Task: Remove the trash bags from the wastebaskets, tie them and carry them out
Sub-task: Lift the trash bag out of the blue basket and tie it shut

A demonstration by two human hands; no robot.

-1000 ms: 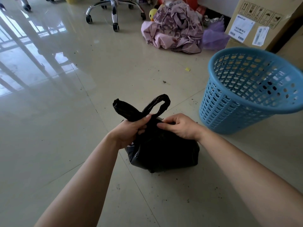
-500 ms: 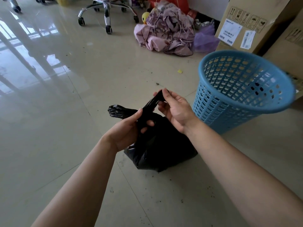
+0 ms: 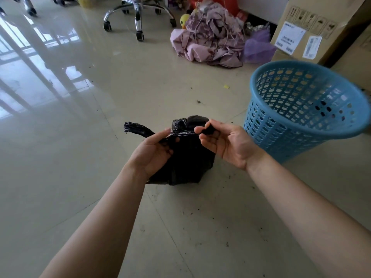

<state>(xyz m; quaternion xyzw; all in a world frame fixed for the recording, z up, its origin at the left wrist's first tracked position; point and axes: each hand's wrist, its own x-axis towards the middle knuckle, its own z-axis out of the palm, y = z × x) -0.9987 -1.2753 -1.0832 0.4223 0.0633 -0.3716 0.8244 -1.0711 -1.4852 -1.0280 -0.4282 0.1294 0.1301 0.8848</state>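
A black trash bag (image 3: pixel 186 161) sits on the tiled floor in the middle of the head view. My left hand (image 3: pixel 152 153) grips one twisted handle of the bag, and that handle's end (image 3: pixel 134 128) sticks out to the left. My right hand (image 3: pixel 222 141) pinches the other handle between thumb and fingers, pulled to the right. Between my hands the bag's neck is bunched into a lump. A blue perforated wastebasket (image 3: pixel 301 109) stands to the right of the bag with no bag inside it.
Pink and purple cloth (image 3: pixel 210 41) lies piled at the back, beside a cardboard box (image 3: pixel 313 29). An office chair base (image 3: pixel 138 13) on castors stands behind it to the left. Dirt specks dot the floor (image 3: pixel 80 157) around the bag.
The upright loop of the handles is gone. My right hand has moved from above the bag to its right, pulling one handle sideways. The bunch at the neck has drawn tighter.
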